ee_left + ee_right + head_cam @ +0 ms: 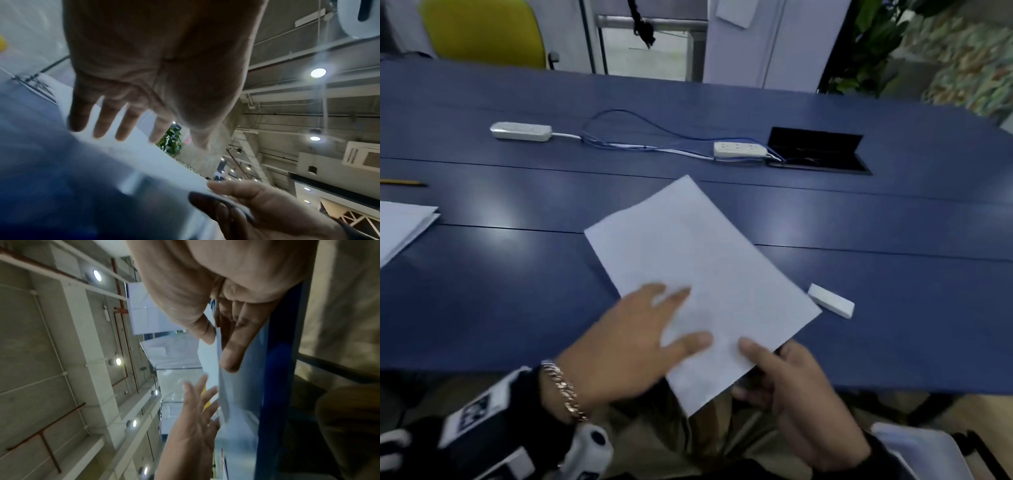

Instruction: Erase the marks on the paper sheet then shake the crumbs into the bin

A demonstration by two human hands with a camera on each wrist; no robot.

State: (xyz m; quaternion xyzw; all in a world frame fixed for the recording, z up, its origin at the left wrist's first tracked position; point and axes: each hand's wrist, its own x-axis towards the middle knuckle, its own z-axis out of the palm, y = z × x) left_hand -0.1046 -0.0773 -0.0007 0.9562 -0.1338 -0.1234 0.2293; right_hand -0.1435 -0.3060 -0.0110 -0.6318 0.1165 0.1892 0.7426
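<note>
The white paper sheet lies at an angle on the blue table, and its near corner overhangs the front edge. No marks show on it in the blurred head view. My left hand is spread flat over the sheet's near left part, fingers straight; whether it touches the paper I cannot tell. My right hand pinches the sheet's near right edge, thumb on top and fingers under the paper. A white eraser lies on the table just right of the sheet.
More paper and a pencil lie at the far left. Two power strips with cables and an open cable box sit further back. A yellow chair stands behind the table. No bin is in view.
</note>
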